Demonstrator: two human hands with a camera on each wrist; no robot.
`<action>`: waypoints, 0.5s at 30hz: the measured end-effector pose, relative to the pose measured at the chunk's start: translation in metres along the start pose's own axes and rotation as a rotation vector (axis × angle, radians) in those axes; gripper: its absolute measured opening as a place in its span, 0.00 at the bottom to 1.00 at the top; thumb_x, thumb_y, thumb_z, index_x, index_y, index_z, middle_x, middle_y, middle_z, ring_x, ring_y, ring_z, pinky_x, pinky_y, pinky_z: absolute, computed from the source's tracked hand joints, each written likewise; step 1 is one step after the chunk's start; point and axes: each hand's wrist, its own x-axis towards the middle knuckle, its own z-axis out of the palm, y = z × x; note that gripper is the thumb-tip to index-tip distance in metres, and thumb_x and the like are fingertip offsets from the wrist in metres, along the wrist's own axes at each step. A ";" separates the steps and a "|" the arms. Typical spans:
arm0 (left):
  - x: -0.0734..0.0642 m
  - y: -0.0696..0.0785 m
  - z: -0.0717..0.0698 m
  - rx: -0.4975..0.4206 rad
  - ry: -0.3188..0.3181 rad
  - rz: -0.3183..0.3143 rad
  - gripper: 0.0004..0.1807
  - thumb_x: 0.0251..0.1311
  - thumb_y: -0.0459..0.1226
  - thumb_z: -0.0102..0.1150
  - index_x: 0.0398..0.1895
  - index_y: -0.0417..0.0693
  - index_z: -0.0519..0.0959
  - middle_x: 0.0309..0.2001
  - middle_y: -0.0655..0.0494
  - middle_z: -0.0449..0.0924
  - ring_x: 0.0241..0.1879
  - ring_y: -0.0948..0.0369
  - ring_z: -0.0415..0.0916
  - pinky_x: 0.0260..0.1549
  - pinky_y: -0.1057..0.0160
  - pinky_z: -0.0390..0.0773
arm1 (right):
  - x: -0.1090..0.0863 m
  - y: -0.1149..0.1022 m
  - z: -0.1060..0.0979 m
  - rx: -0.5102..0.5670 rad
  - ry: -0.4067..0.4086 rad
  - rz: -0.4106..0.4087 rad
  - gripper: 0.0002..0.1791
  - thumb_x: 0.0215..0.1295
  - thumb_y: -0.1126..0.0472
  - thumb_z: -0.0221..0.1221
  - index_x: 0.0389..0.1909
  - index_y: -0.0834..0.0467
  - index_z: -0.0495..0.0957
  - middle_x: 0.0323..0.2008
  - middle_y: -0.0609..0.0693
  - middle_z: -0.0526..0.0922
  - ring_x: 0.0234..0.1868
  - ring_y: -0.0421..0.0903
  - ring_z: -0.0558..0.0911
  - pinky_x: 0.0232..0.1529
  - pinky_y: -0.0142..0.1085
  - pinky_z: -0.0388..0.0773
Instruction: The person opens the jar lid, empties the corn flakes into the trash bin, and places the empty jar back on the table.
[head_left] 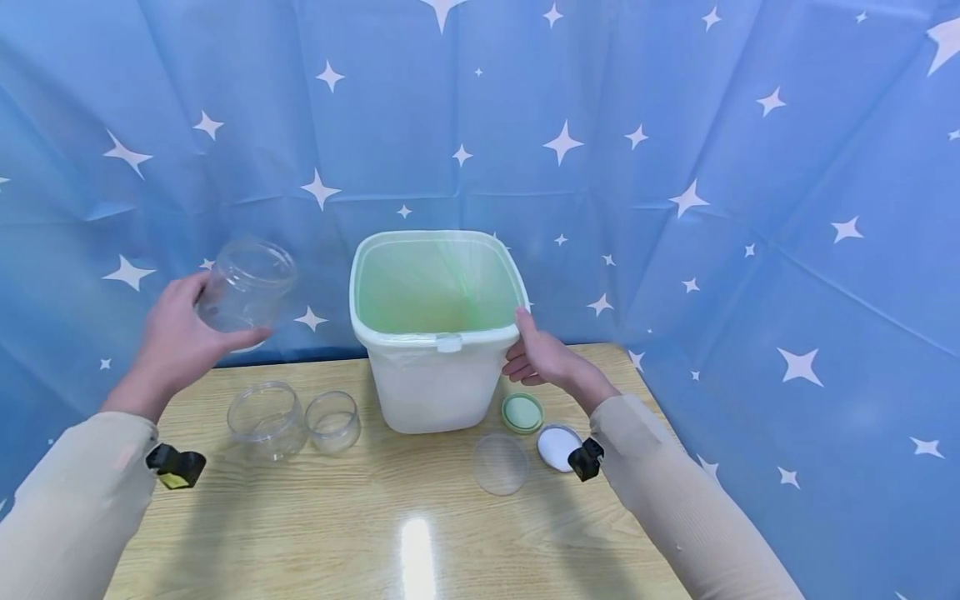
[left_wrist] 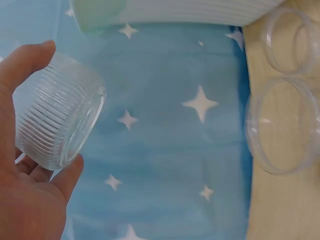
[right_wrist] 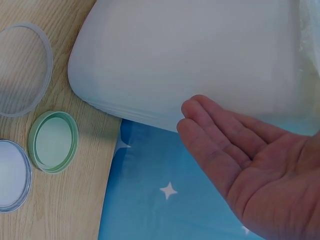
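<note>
My left hand (head_left: 183,333) grips a clear plastic jar (head_left: 251,279) in the air at the left, above the table's back edge. In the left wrist view the jar (left_wrist: 57,112) has ribbed walls and is tilted, thumb and fingers around it. A white bin (head_left: 435,383) with a pale green inside stands at the back middle of the table. Beside its right wall is my right hand (head_left: 547,358), thumb at the rim. The right wrist view shows the fingers (right_wrist: 215,135) nearly straight, against or close to the bin wall; contact is hard to tell.
Two clear round containers, a larger (head_left: 266,421) and a smaller (head_left: 332,422), stand left of the bin. To its right lie a green lid (head_left: 522,413), a white lid (head_left: 558,447) and a clear lid (head_left: 501,464). A blue starry curtain (head_left: 465,108) hangs behind.
</note>
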 end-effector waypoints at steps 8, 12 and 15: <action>-0.019 -0.043 0.002 -0.054 0.017 -0.124 0.59 0.50 0.59 0.68 0.77 0.44 0.49 0.69 0.30 0.56 0.62 0.34 0.57 0.49 0.32 0.65 | 0.001 0.001 0.000 -0.008 0.009 -0.001 0.54 0.70 0.31 0.15 0.53 0.74 0.71 0.49 0.69 0.81 0.48 0.60 0.83 0.54 0.50 0.81; -0.028 -0.065 0.004 -0.044 0.041 -0.196 0.58 0.52 0.59 0.67 0.78 0.44 0.46 0.71 0.28 0.53 0.63 0.32 0.56 0.51 0.30 0.63 | 0.000 0.001 0.000 -0.006 0.009 0.002 0.53 0.70 0.31 0.14 0.53 0.73 0.71 0.49 0.69 0.81 0.48 0.60 0.83 0.54 0.49 0.81; -0.036 -0.080 0.004 -0.026 0.055 -0.239 0.59 0.52 0.59 0.66 0.78 0.42 0.46 0.71 0.27 0.50 0.63 0.30 0.54 0.51 0.29 0.63 | -0.001 0.001 0.000 -0.003 0.009 0.001 0.53 0.70 0.31 0.14 0.54 0.73 0.71 0.50 0.69 0.81 0.49 0.61 0.83 0.55 0.50 0.80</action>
